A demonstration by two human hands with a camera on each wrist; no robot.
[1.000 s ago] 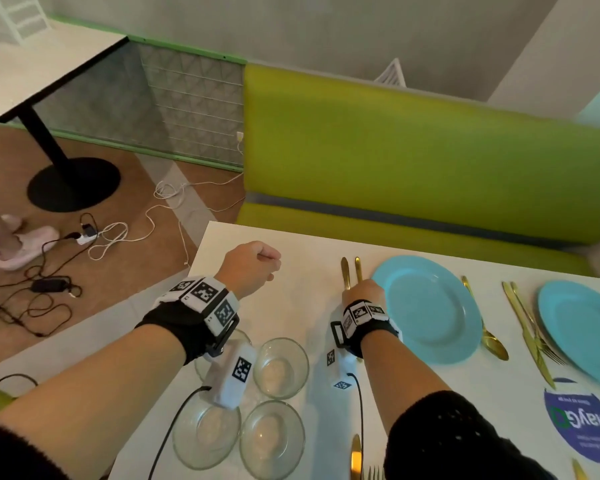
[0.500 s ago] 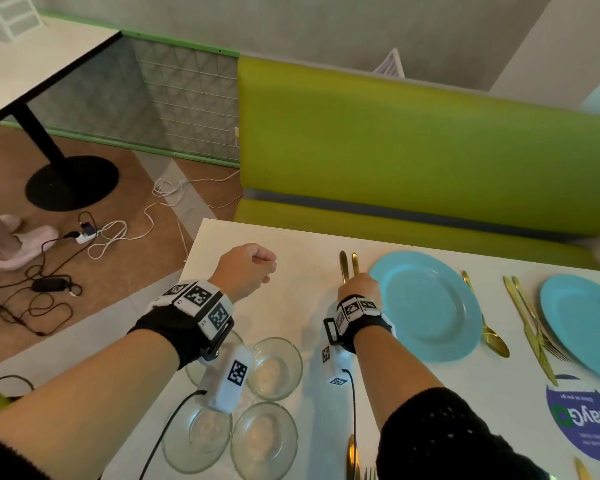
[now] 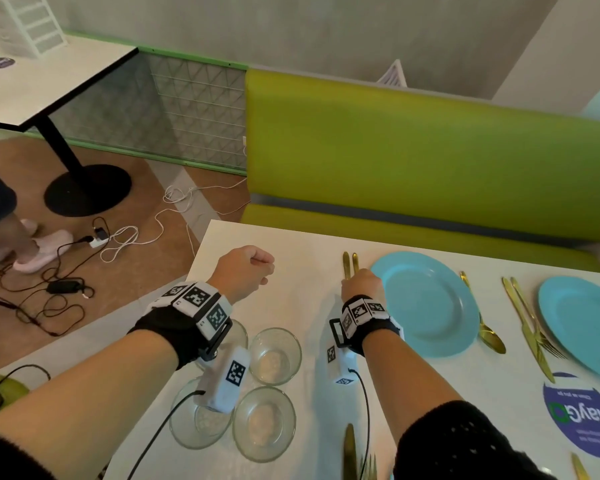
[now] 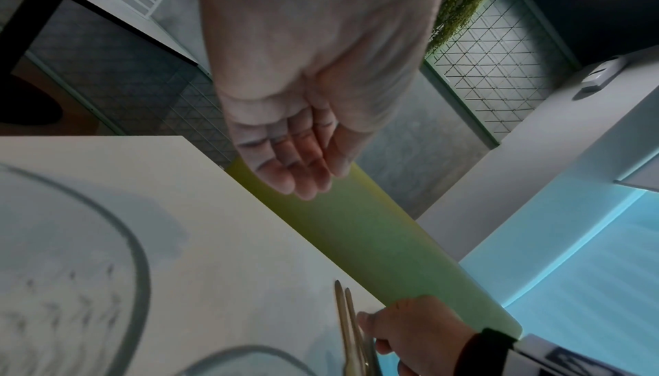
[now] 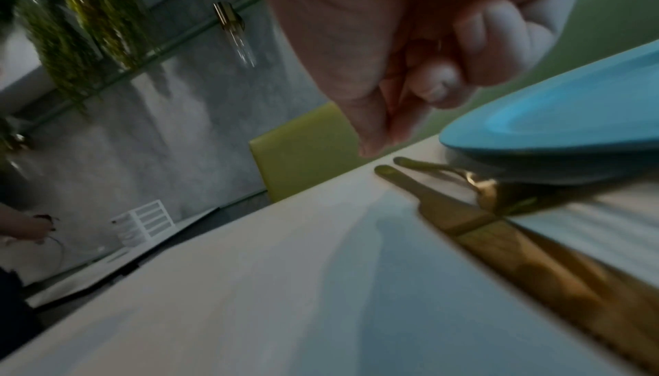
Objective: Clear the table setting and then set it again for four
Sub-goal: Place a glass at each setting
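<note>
1. A white worktop (image 3: 291,306) stands in front of a lime-green bench seat (image 3: 413,168), and a person leans over it with both forearms stretched out
2. A gold knife (image 3: 346,263) and a gold fork (image 3: 355,261) lie side by side on the worktop, just left of a blue plate (image 3: 426,303); their handle ends poke out beyond the right hand (image 3: 361,284)
3. The right hand sits directly over the knife and fork, knuckles up, its fingers (image 5: 438,83) curled down and tucked in with the thumb against them; from the right wrist view the cutlery lies flat just under the fingertips, and I cannot tell whether the fingers actually touch or grip it
4. The fork's tines lie slid partly under the plate's rim, seen from the right wrist view
5. The left hand (image 3: 245,271) hovers above bare worktop, well to the left of the cutlery, curled loosely with nothing in it; the left wrist view shows its fingers (image 4: 292,162) folded toward the palm
6. Four clear glass bowls (image 3: 274,356) cluster on the worktop under the left forearm
7. Further right lie a gold spoon (image 3: 485,327), another gold knife and fork pair (image 3: 527,327), and a second blue plate (image 3: 582,323)
8. Cables (image 3: 125,237) trail across the brown floor to the left
</note>
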